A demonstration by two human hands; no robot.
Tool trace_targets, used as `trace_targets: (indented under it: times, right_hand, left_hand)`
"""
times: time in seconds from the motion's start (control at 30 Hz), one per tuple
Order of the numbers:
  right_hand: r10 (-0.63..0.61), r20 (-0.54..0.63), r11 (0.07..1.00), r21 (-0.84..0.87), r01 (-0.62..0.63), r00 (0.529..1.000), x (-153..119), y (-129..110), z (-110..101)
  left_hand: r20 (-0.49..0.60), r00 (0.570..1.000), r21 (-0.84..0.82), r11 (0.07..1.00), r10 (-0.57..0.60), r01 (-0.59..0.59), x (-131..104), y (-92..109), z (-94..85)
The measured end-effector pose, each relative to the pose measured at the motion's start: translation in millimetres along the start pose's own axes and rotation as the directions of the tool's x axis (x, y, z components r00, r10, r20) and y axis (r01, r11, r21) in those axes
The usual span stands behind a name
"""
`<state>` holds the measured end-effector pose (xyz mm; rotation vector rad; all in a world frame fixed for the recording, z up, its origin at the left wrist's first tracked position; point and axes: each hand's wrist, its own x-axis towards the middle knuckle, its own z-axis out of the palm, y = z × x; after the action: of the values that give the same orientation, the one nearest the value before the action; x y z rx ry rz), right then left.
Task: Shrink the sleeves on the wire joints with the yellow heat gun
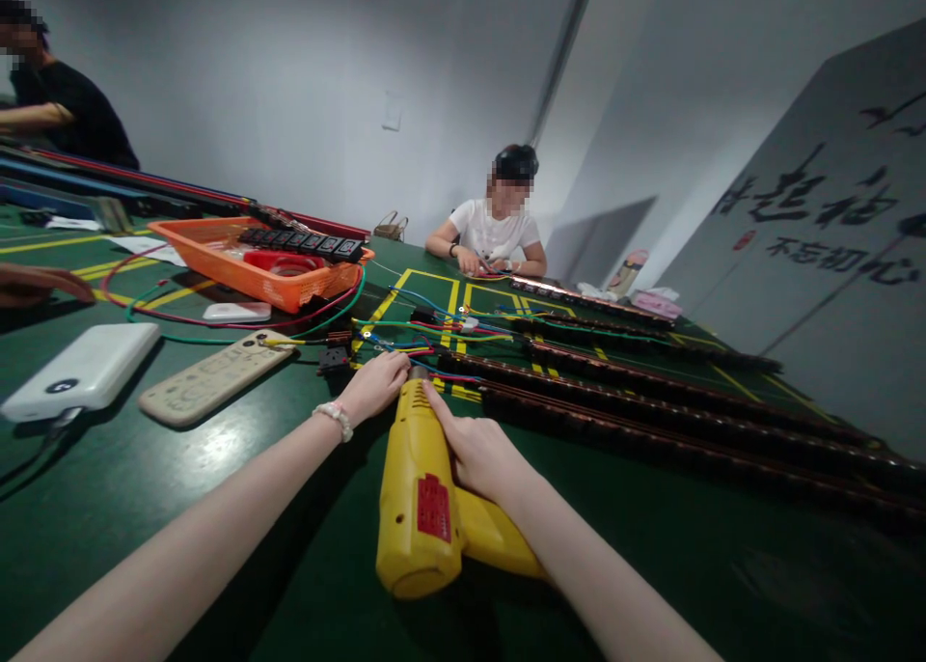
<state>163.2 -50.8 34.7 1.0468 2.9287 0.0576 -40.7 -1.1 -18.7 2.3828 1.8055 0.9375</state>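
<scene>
A yellow heat gun lies in front of me, its metal nozzle pointing away toward a bundle of coloured wires. My right hand is closed around the front of its body, with one finger stretched along the side toward the nozzle. The gun's handle passes beneath my right forearm. Just left of the nozzle, my left hand has its fingers closed at the wires; the fingertips are partly hidden. Long dark strips with wire ends run off to the right. A small black block sits beside my left hand.
On the left are a phone, a white power bank with a cable, and a small white case. Behind them stands an orange basket holding parts. One person works across the green table; another is at far left.
</scene>
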Motion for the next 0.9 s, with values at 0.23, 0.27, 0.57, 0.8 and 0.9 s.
trace_targets:
  times: [0.23,0.27,0.57,0.8,0.9]
  right_hand:
    - [-0.027,-0.015,1.000,0.007,0.028,1.000,-1.2,5.9,4.6]
    - [-0.022,-0.008,1.000,0.005,0.022,1.000,-1.1,5.9,4.3]
    - [0.015,0.014,1.000,0.026,-0.015,1.000,-1.6,5.2,2.9]
    - [0.023,0.004,0.999,0.025,-0.023,1.000,-4.2,7.9,5.6]
    - [0.054,0.000,0.997,0.051,-0.054,0.999,-12.3,15.4,7.1]
  left_hand:
    - [-0.007,1.000,-0.071,0.997,-0.009,0.009,-0.9,0.3,-2.5]
    - [-0.010,1.000,-0.069,0.998,-0.010,0.010,-1.1,0.4,-2.7]
    - [-0.011,0.999,-0.027,0.999,-0.033,0.033,-1.7,1.4,-1.8]
    - [-0.018,1.000,-0.004,1.000,-0.016,0.016,-3.0,6.0,-5.7]
    - [-0.027,1.000,-0.003,1.000,-0.012,0.012,-2.9,6.2,-5.0]
